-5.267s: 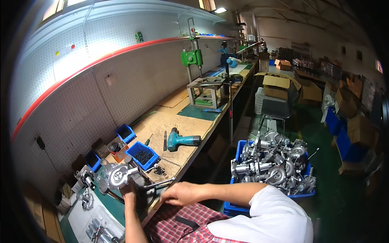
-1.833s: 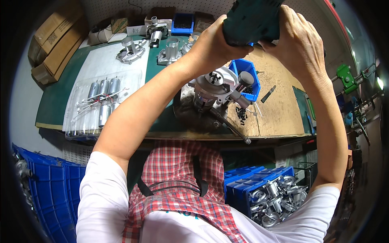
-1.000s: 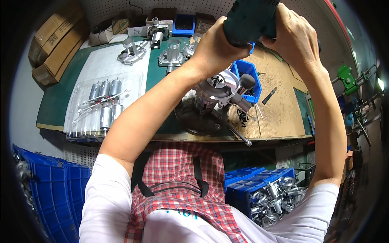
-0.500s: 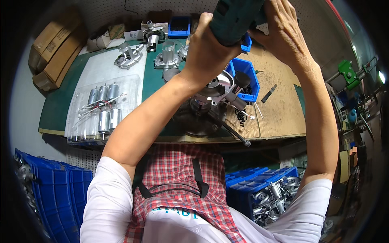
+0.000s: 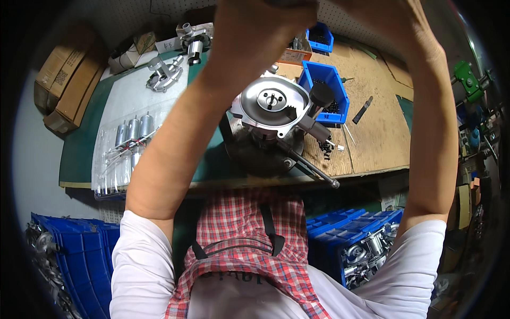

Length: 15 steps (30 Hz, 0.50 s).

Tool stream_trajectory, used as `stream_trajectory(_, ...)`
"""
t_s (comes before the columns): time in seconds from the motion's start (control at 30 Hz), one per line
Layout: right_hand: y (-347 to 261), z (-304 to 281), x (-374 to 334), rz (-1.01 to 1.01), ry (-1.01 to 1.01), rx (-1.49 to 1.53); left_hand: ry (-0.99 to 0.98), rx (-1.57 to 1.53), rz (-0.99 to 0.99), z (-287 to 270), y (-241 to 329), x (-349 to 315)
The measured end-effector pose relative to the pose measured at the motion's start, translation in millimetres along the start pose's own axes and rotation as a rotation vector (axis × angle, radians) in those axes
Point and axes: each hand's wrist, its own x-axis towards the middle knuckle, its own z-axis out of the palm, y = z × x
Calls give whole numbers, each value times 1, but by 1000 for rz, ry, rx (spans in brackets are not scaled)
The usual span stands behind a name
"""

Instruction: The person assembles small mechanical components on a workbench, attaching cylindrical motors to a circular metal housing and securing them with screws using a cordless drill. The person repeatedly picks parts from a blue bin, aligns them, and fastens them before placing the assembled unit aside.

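My left hand (image 5: 255, 37) is raised at the upper edge, smeared by motion, closed round a dark power tool (image 5: 291, 2) of which only a sliver shows. My right hand (image 5: 396, 21) is up at the right of it, its fingers cut off by the frame. Below my hands, a silver metal housing (image 5: 276, 117) with a round dish and a slotted centre faces up in a dark round fixture (image 5: 249, 159). A lever with a ball end (image 5: 333, 183) sticks out from this fixture toward the front. A black cylinder (image 5: 322, 94) sits at the housing's right side.
Right of the housing stands a blue bin (image 5: 340, 101) of black screws, with loose screws (image 5: 325, 149) and a knife-like tool (image 5: 363, 110) nearby. Small motors (image 5: 134, 130) lie in a clear tray at left. Blue crates (image 5: 79, 260) of metal parts flank me below.
Both hands have risen with the power tool, which has nearly left the frame at the top. The housing's dish is now uncovered. The whole view has shifted slightly.
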Motion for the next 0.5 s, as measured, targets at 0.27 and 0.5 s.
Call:
stream_trajectory(0.27, -16, -24, -17, 146, -290, -40, -16, -32, -42, 20, -26, -27)
stream_trajectory(0.5, -16, -27, -26, 141, -294, -23, -6, -3, 1, 27, -33, -30)
